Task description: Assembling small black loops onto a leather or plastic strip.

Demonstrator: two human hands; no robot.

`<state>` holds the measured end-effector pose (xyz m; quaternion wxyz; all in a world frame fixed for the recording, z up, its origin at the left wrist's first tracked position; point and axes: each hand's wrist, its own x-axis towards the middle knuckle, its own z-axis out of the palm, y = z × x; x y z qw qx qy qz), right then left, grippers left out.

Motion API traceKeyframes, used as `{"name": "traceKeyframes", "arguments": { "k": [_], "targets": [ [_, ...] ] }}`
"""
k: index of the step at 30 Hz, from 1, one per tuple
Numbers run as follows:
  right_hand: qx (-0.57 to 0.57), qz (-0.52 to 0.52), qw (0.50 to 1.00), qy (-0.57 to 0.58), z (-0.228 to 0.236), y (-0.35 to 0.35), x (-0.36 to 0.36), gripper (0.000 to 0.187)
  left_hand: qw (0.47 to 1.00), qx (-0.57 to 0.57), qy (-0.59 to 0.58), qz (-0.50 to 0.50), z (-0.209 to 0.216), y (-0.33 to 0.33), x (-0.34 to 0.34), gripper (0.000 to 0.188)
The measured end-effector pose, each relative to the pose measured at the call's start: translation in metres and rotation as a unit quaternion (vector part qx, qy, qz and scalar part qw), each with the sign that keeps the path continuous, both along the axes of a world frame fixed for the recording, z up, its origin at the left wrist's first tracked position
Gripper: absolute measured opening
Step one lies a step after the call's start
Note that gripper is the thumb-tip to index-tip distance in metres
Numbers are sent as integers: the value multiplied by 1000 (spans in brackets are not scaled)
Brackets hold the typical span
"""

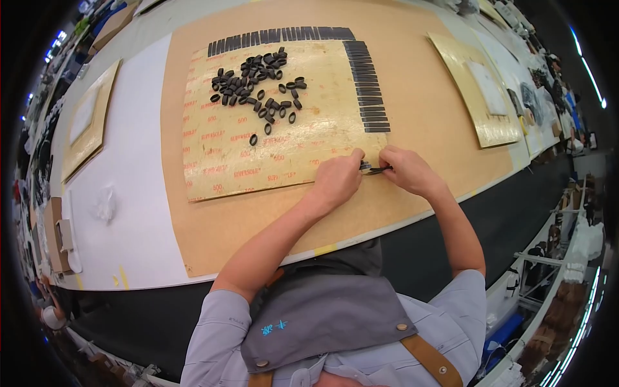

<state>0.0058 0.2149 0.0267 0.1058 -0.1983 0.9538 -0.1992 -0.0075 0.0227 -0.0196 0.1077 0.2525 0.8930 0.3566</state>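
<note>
Near the lower right corner of a yellowish board (309, 138) my two hands come close together. My left hand (338, 178) is closed, thumb and fingers pinching one end of a small dark strip (379, 170). My right hand (411, 171) pinches its other end; the fingers partly cover it, so its exact shape is hard to make out. On the board beyond my left hand lies a scattered heap of small black oval loops (244, 82). Flat black strips stand side by side in a row along the board's far edge (277, 35) and another down its right edge (369, 84).
Brown paper (412, 84) covers the middle of the white table (138, 213). Two more yellowish boards, one on the left (97, 122) and one on the right (467, 97), carry white sheets. Crumpled clear plastic (106, 203) lies at the left, beside a cardboard box (57, 235).
</note>
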Motion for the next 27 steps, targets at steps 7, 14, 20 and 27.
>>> {"name": "traceKeyframes", "arguments": {
  "k": [7,14,20,27],
  "targets": [
    [-182,-114,954,-207,6,14,4,13,1000,25,-5,0,-6,-3,0,29],
    [-438,-239,836,-229,11,-8,7,14,888,362,-284,15,18,-14,-18,22],
    [-464,-273,810,-233,0,-26,1,14,884,363,-293,31,7,-13,-17,13],
    [-492,-289,796,-202,-8,-37,8,13,836,418,-332,124,15,-12,-14,11]
  ]
}}
